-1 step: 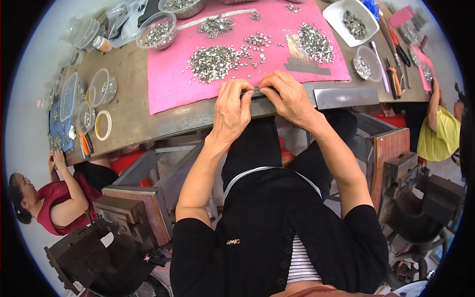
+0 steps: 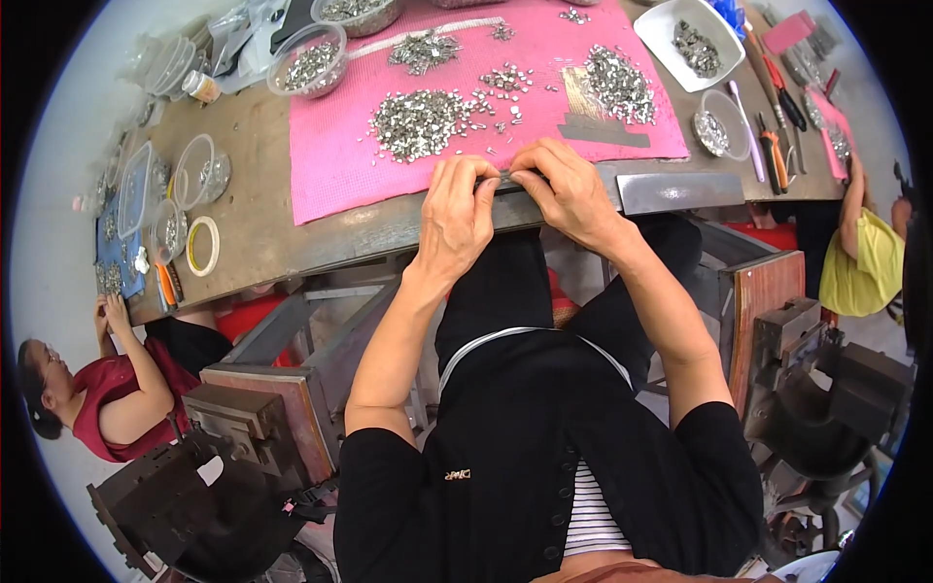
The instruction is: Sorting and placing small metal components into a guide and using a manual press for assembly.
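Item: my left grip (image 2: pixel 457 206) and right grip (image 2: pixel 564 192), both pinched, contents, if any, I could not tell; metal pieces (image 2: pixel 416 124) just beyond, liable to scatter if I jerked forward.

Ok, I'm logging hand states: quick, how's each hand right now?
Left hand: fingers curled in toward the thumb; whether it holds anything cannot be told.
Right hand: likewise curled; whether it holds anything cannot be told.

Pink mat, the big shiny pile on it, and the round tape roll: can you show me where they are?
Pink mat (image 2: pixel 328 175): head view, bare lower-left part.
Big shiny pile (image 2: pixel 418 124): head view, middle of its metal pieces.
Tape roll (image 2: pixel 216 247): head view, right side of its ring.
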A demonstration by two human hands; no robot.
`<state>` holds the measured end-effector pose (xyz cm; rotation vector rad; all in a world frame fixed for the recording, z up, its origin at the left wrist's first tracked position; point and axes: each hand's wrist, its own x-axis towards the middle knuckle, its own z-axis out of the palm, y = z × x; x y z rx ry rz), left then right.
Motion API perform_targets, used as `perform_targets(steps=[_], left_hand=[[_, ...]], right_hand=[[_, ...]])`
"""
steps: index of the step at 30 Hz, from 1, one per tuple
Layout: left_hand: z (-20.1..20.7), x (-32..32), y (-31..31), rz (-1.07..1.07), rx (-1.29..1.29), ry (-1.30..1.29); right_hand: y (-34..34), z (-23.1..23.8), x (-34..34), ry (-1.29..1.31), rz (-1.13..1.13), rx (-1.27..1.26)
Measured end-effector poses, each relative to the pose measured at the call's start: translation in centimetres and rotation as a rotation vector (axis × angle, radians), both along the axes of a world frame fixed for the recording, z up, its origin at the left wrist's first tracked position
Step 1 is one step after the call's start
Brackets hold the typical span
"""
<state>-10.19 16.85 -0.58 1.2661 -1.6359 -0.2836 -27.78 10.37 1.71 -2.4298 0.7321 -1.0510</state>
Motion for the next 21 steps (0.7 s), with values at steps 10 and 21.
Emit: perform_targets(steps=[10,21], left_hand=[[1.9,0.0,0.6,0.065,-0.004,-0.288],[-0.5,-0.1,1.0,0.034,-0.067,-0.034]], right_hand=[[0.0,-0.2,0.1,0.016,-0.001,0.016],[0.0,0.4,0.7,0.178,-0.017,-0.316]])
